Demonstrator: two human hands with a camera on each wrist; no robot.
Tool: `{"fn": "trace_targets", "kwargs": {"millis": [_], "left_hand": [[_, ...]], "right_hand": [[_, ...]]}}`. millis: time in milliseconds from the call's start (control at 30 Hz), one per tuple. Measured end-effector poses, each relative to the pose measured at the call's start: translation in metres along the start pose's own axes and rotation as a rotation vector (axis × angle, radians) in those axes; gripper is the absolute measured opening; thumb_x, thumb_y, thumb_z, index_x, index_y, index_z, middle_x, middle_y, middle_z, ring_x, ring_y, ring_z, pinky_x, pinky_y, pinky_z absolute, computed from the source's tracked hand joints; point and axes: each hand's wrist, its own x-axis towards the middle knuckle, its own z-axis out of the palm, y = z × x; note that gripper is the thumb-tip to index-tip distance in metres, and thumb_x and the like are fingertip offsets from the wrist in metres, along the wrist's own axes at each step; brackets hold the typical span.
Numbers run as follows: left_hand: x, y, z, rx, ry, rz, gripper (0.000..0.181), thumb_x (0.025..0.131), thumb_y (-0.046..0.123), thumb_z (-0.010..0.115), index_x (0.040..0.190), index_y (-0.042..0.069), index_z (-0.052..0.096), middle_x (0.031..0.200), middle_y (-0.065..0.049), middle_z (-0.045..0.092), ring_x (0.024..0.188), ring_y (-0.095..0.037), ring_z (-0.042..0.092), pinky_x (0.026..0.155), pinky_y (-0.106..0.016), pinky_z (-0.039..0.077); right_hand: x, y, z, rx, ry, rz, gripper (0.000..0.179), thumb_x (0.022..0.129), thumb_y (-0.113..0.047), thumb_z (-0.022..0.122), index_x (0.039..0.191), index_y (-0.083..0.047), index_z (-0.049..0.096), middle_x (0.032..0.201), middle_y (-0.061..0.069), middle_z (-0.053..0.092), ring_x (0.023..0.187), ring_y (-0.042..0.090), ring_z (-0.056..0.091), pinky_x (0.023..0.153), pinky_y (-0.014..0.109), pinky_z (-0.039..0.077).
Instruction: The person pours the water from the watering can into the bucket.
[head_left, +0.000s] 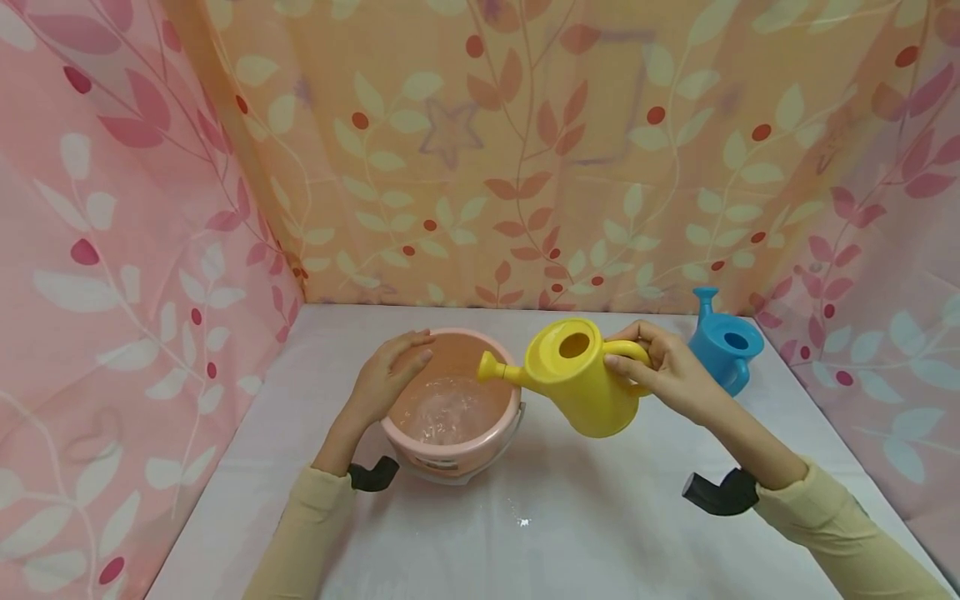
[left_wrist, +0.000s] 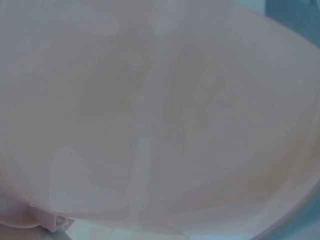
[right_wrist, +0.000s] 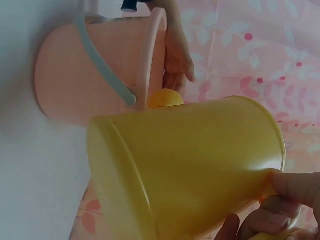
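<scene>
My right hand (head_left: 663,367) grips the handle of a yellow watering can (head_left: 585,392), fingers curled round it and thumb on its near side. The can tilts toward a pink bucket (head_left: 453,462), its spout end (head_left: 491,367) over the bucket's right rim. Rippled water (head_left: 446,412) lies inside the bucket. At the bucket's left rim, my left hand (head_left: 386,375) reaches over with fingers extended and nothing in its grasp. In the right wrist view, the yellow can (right_wrist: 195,165) hides part of the bucket (right_wrist: 100,70). Pink bucket wall (left_wrist: 150,125) fills the left wrist view.
A blue watering can (head_left: 723,346) stands at the back right of the white table (head_left: 600,517). Drops of water (head_left: 524,522) lie in front of the bucket, whose grey handle (right_wrist: 105,65) hangs down its side. Floral cloth (head_left: 480,167) walls the back and both sides.
</scene>
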Motion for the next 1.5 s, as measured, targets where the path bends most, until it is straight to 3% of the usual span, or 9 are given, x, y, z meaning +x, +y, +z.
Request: {"fn": "trace_targets", "kwargs": {"millis": [633, 1500], "left_hand": [[-0.0010, 0.0023, -0.0011, 0.004, -0.001, -0.012, 0.048, 0.091, 0.051, 0.049, 0.128, 0.022, 0.056, 0.141, 0.002, 0.044, 0.136, -0.022, 0.030, 0.107, -0.056, 0.024], [-0.0009, 0.0009, -0.0006, 0.010, 0.003, -0.009, 0.047, 0.091, 0.052, 0.048, 0.127, 0.023, 0.057, 0.140, 0.008, 0.045, 0.136, -0.019, 0.030, 0.108, -0.054, 0.024]], "right_hand": [[0.0021, -0.0047, 0.0001, -0.014, -0.017, 0.003, 0.030, 0.091, -0.021, 0.061, 0.112, -0.002, 0.051, 0.105, 0.017, 0.063, 0.086, 0.017, 0.065, 0.070, 0.035, 0.057], [0.0046, -0.0097, 0.0004, -0.052, -0.037, -0.024, 0.030, 0.090, -0.020, 0.061, 0.113, -0.003, 0.051, 0.104, 0.014, 0.063, 0.086, 0.019, 0.064, 0.071, 0.030, 0.056]]}}
